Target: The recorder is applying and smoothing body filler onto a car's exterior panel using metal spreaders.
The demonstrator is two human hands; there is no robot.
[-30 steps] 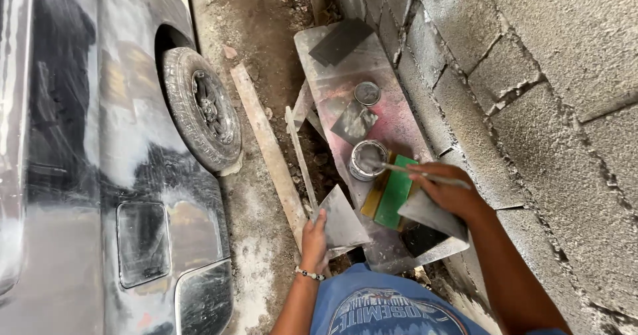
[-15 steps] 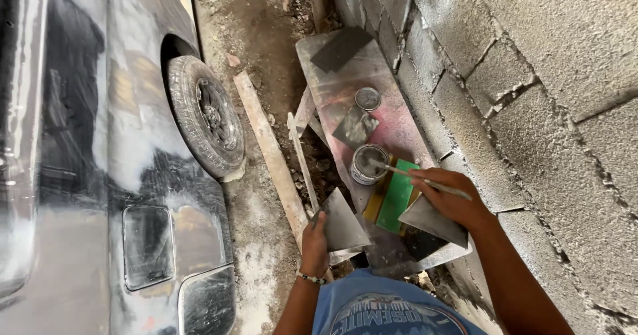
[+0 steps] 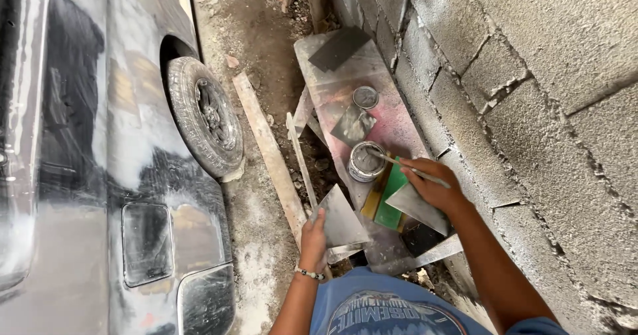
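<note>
My left hand (image 3: 314,242) grips a flat grey metal spreader plate (image 3: 340,219) by its lower edge, just left of the workbench. My right hand (image 3: 430,185) holds a thin stick (image 3: 392,161) whose tip reaches into an open metal can of grey filler (image 3: 366,160). That hand rests over a second grey plate (image 3: 417,207) and a green block (image 3: 391,192). All of it sits on a stained pinkish board (image 3: 382,119) set along a block wall.
A sanded, primer-patched car body (image 3: 100,175) with its wheel (image 3: 205,115) fills the left. Wooden planks (image 3: 269,149) lie on the dirt floor between car and board. A can lid (image 3: 365,97) and dark sanding sheets (image 3: 339,48) lie farther up the board. The block wall (image 3: 518,76) stands at right.
My head has shifted slightly, so the view has drifted. Both hands keep nearly the same pose, the right one with the stick at the can.
</note>
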